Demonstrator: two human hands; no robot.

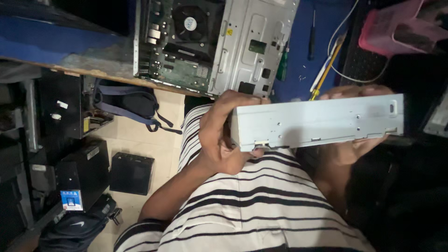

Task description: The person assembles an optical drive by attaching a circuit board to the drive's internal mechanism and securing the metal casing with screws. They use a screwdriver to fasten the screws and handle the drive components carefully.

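A person in a striped shirt [261, 205] holds one grey metal drive unit [317, 122] level in front of the chest, one hand at each end. The left hand [224, 130] wraps the near end, fingers curled over the top edge and thumb beneath; the right hand [354, 144] cups the far end from below, fingertips showing above the casing. Both hands are closed around the unit, which touches nothing else.

Beyond it, one opened computer case [214, 42] lies on the blue-topped workbench [56, 51], its circuit board and a single round fan [189, 23] exposed. Two screwdrivers rest on the bench: a dark one [311, 37] and a yellow-handled one [326, 70], with a white cable [340, 28] looping past them. One pink basket [396, 28] sits at the top right, cut off by the frame.

The bench's worn edge runs just beyond the left hand, leaving a narrow gap between bench and body. On the tiled floor to the left stand one small black box [132, 172], a dark computer tower [81, 175] and two bags: one with blue straps [126, 105] under the bench, another [74, 226] at the lower left.

The drive's far side and underside are hidden, the right side of the scene is lost in shadow, and shelving at the far left is too dim to make out.
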